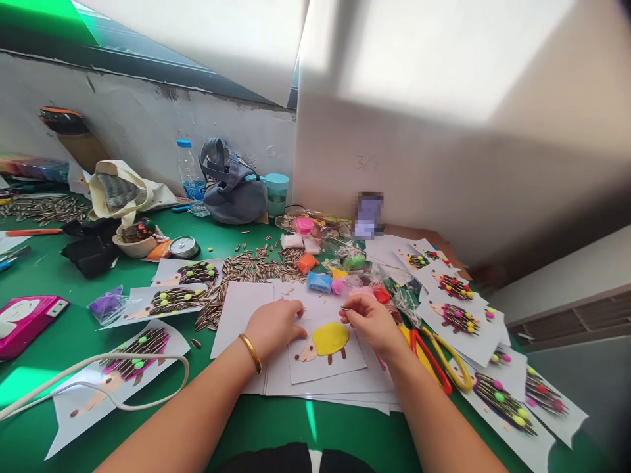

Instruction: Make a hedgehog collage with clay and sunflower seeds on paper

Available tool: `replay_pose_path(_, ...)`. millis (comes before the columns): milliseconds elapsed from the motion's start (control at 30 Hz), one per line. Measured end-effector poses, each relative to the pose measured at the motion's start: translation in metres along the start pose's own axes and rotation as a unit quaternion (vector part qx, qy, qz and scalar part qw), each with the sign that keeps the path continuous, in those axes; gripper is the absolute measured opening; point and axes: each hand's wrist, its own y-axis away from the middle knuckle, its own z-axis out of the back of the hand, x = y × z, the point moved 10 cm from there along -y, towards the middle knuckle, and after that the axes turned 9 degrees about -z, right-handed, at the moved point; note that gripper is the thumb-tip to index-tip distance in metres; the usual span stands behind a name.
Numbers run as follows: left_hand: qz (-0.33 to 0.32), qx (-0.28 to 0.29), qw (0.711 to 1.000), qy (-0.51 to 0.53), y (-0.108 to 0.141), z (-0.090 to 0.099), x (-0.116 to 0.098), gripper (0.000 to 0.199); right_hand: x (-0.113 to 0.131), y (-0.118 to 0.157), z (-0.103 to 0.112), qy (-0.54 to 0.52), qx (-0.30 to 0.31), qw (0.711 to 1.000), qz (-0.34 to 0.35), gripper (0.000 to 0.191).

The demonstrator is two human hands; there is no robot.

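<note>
Between my hands lies a white card [315,373] bearing a yellow clay hedgehog [331,339] with a peach snout, brown nose and brown feet. Its yellow back is bare and smooth. My left hand [276,326], a gold bangle at the wrist, rests by the card's upper left corner, thumb and forefinger apart with nothing seen between them. Just above the hedgehog's right side, my right hand [369,322] pinches a small thin sunflower seed [344,308] by its end. White paper sheets [241,322] lie stacked beneath the card.
Loose sunflower seeds [251,268] are heaped behind the paper, beside colourful clay packs [319,282]. Scissors [434,358] lie right of my right hand. Seed-covered hedgehog cards [458,318] lie on both sides. A white cable [185,374] loops at left; a phone [368,215] leans behind.
</note>
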Motion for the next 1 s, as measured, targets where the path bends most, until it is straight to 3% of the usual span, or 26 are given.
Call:
replay_pose_path(133, -0.023, -0.015, 1.0, -0.008, -0.003, -0.002, -0.007, 0.028, 0.003, 0.006, -0.006, -0.082, 0.04, 0.995, -0.032, 0.033)
replay_pose_path(233, -0.038, -0.02, 0.999, -0.015, -0.004, -0.004, -0.012, 0.027, 0.007, 0.012, -0.014, -0.065, 0.051, 0.996, -0.025, 0.029)
replay_pose_path(400, -0.05, -0.021, 0.998, -0.027, -0.004, -0.005, -0.014, 0.027, -0.001, 0.02, -0.037, 0.057, 0.094, 0.994, -0.013, 0.011)
replay_pose_path(500, -0.052, -0.021, 0.998, -0.03, -0.003, -0.007, -0.014, 0.028, 0.013, 0.024, -0.04, 0.207, 0.062, 0.973, 0.086, 0.012)
replay_pose_path(600, -0.049, -0.021, 0.998, -0.031, -0.003, -0.008, -0.013, 0.028, 0.028, 0.03, -0.048, 0.289, 0.051, 0.942, 0.16, 0.016)
replay_pose_path(1000, -0.046, -0.017, 0.998, -0.033, -0.004, -0.008, -0.012, 0.029, 0.031, 0.032, -0.055, 0.344, 0.03, 0.921, 0.18, 0.016)
